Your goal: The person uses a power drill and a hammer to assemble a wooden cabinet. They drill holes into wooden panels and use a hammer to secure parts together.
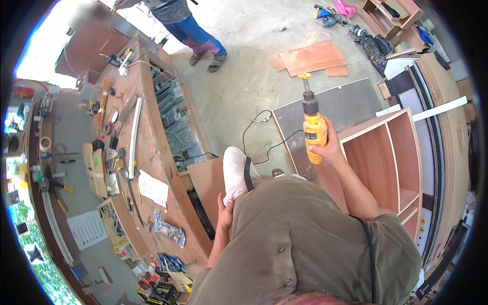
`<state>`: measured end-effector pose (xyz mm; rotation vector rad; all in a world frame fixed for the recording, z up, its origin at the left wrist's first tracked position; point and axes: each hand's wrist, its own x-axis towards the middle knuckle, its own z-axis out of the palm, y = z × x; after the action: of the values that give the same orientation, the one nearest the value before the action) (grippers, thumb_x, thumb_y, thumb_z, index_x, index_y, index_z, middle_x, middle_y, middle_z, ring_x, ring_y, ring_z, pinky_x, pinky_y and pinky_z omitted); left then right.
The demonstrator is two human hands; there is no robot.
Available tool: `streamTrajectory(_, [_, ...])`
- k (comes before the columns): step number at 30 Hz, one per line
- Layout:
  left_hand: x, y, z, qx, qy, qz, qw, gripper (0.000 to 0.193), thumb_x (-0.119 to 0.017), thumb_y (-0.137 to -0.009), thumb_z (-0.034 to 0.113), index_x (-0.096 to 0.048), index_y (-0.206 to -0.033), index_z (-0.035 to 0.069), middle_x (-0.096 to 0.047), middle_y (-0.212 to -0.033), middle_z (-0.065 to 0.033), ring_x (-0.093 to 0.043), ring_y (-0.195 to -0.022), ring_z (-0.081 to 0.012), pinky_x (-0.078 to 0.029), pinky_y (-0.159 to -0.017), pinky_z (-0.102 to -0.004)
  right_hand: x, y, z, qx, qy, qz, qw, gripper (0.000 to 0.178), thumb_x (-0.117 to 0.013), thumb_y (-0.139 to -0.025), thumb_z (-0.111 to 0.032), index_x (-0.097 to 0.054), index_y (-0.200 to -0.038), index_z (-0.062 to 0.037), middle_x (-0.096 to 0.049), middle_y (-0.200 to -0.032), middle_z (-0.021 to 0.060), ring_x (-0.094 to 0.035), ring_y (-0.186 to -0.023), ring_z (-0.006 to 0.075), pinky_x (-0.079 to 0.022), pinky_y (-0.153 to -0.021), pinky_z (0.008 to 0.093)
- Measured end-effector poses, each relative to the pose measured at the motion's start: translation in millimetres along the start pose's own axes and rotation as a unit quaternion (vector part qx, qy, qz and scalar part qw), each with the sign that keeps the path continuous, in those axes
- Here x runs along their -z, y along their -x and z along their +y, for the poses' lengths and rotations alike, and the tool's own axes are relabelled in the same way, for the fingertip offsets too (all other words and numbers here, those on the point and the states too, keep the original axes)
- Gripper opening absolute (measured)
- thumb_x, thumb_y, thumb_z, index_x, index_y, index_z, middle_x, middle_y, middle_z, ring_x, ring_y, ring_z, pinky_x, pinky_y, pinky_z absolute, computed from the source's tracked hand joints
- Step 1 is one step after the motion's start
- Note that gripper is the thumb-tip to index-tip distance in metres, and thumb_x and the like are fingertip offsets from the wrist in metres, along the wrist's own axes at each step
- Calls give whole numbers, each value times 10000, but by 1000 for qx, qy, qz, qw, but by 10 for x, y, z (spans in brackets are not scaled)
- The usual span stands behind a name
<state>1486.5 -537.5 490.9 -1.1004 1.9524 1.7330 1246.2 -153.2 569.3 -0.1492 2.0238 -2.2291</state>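
Observation:
My right hand is closed round the body of a yellow corded power drill. The drill points away from me, with a black chuck and a bit with a yellow tip at its far end. Its black cord runs left and down toward the floor. My left hand lies against my leg in light trousers, fingers stretched along the cloth, and holds no tool. Right of the drill stands an open wooden cabinet with shelves and a divider.
A long wooden workbench on the left carries tools, a paper sheet and a white strip. A dark board and reddish wood sheets lie on the floor ahead. Another person stands at the far left.

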Motion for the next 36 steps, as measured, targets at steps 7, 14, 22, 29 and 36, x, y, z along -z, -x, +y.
streamTrajectory(7, [28, -1749, 942, 89, -126, -106, 982, 740, -608, -1023, 389, -316, -1547, -45, -517, -1451, -261, -514, -1320, -327, -413, -1099, -405, 304, -279, 486, -10, 99, 182, 978, 923, -788, -678, -5, -371, -1498, -76, -572, -1318, 96, -575, -1214, 223, -473, -1041, 381])
streamTrajectory(14, [178, -3750, 2064, -124, -435, -161, 877, 604, -674, -880, 477, -654, -1285, 29, -655, -1258, -281, -631, -1155, -459, -518, -989, -488, 166, -1230, 1145, -69, 139, 356, 922, 1028, -753, -691, 72, -255, -1579, -69, -530, -1401, 112, -539, -1285, 257, -443, -1096, 401])
streamTrajectory(22, [397, -4875, 3400, -107, -495, -292, 812, 520, -634, -920, 480, -709, -1246, 81, -730, -1142, -211, -685, -1083, -397, -521, -955, -467, 35, -2085, 1432, -109, 128, 464, 870, 973, -720, -690, 99, -311, -1555, -79, -564, -1268, 108, -598, -1115, 251, -508, -960, 378])
streamTrajectory(29, [-171, -5856, 3857, -89, -566, -354, 739, 441, -612, -925, 382, -719, -1218, 71, -734, -1154, -186, -691, -1096, -362, -525, -938, -463, -105, -2566, 1490, -122, 47, 498, 857, 906, -679, -711, 118, -351, -1530, -89, -549, -1205, 86, -595, -1027, 217, -513, -906, 345])
streamTrajectory(36, [-1158, -6801, 4787, -105, -578, -406, 700, 378, -630, -923, 285, -722, -1175, 19, -733, -1141, -176, -685, -1059, -301, -524, -915, -448, 389, -3446, 1810, -137, 62, 519, 842, 733, -690, -795, 73, -428, -1463, -77, -614, -1190, 87, -630, -1007, 206, -532, -851, 342])
